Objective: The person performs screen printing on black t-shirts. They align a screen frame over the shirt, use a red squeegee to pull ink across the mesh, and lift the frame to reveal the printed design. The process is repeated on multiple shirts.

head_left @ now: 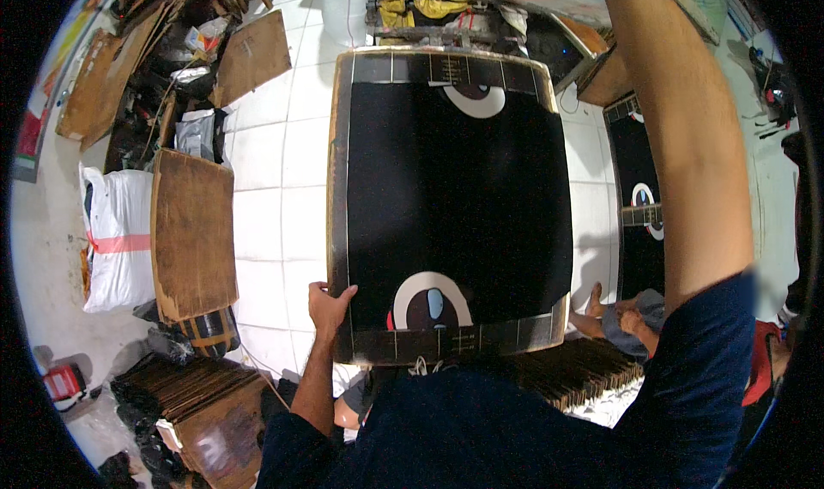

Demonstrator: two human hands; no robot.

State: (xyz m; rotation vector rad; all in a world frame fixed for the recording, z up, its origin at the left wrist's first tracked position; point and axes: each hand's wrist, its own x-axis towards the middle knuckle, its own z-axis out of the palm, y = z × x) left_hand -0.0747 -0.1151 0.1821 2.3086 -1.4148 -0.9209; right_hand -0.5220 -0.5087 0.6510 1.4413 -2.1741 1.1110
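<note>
Large black printed board (451,214) held up flat over the white tiled floor (275,145), filling the middle of the view. Left hand (330,304) clamped on the board's lower left corner, thumb on the face, fingers curled round the edge. Right arm raised along the board's right side and running out of the top of the frame; right hand out of view, so grip impossible to tell.

On the board: a white half-oval emblem with a dark centre at the near edge and its twin at the far edge; thin pale ruled lines marking a brown border strip at both ends and down the left side.

Left of the board: a worn brown wooden panel (193,231) lying flat, with a white sack (120,236) banded in pink just beyond it. Below that panel, a stack of thin brown boards (193,390). Far lower left of the board, a small red container (62,382).

Right of the board: a second black board (639,206) with the same kind of emblem lying on the floor, and near its lower end another person's bare foot (594,300) and hand. Above the board's far edge, yellow cloth (421,10) on a cluttered bench.
</note>
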